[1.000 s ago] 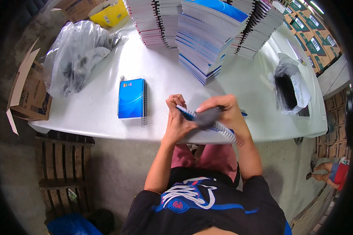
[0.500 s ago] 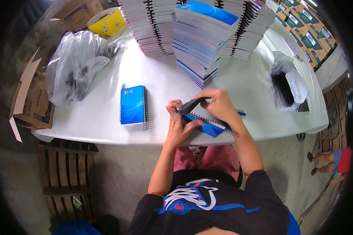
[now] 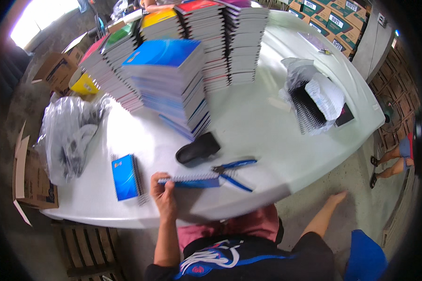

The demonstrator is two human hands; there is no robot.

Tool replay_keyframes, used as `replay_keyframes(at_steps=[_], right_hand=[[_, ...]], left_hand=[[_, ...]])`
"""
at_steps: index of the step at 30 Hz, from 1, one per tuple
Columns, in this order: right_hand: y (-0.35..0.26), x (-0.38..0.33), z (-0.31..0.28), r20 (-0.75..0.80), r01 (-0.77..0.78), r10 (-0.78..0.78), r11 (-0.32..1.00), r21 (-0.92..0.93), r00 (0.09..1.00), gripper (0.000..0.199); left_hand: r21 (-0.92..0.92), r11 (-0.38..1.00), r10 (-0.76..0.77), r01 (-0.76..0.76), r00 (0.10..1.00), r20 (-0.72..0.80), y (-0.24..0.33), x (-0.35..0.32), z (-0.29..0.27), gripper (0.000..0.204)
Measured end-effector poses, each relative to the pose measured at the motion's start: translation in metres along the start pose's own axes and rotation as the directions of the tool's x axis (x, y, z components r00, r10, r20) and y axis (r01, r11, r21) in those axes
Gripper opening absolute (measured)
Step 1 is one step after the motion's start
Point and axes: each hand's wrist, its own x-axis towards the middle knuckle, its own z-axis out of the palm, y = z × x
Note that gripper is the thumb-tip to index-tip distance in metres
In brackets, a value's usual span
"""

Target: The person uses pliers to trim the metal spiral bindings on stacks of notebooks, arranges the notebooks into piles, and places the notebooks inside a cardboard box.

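Left hand (image 3: 163, 193) pinches the spiral notebook's (image 3: 191, 181) left end — long axis runs rightward toward pliers (image 3: 233, 169). Right hand (image 3: 336, 197) hangs off-table, open, holding 0 items.

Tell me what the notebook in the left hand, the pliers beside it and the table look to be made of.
Notebook: glossy blue card cover, probably over paper, bound by a pale wire or plastic spiral. Pliers: dark metal jaws, it seems, with blue, likely plastic-coated handles. Table: smooth white top with a soft sheen, probably moulded plastic. The left hand grips the notebook's end.
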Motion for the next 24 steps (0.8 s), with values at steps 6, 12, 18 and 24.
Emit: replay_keyframes(at_steps=[6, 12, 18, 24], right_hand=[[0.147, -0.071, -0.009, 0.159, -0.477, 0.495, 0.867, -0.143, 0.854, 0.064], [0.205, -0.147, 0.015, 0.276, -0.639, 0.707, 0.706, -0.305, 0.651, 0.06], [0.213, -0.193, 0.02, 0.364, -0.638, 0.795, 0.606, -0.475, 0.485, 0.057], [0.148, -0.201, -0.003, 0.477, -0.3, 0.843, 0.535, -0.79, 0.248, 0.053]], left_hand=[[-0.049, 0.999, 0.0, 0.002, 0.999, 0.04, -0.001, 0.004, -0.003, 0.048], [-0.134, 0.991, -0.008, 0.017, 0.997, 0.07, -0.003, 0.003, -0.006, 0.045], [-0.168, 0.983, -0.073, 0.079, 0.997, 0.041, -0.004, -0.001, -0.005, 0.048], [-0.176, 0.976, -0.122, 0.126, 0.992, 0.034, -0.004, -0.006, -0.015, 0.043]])
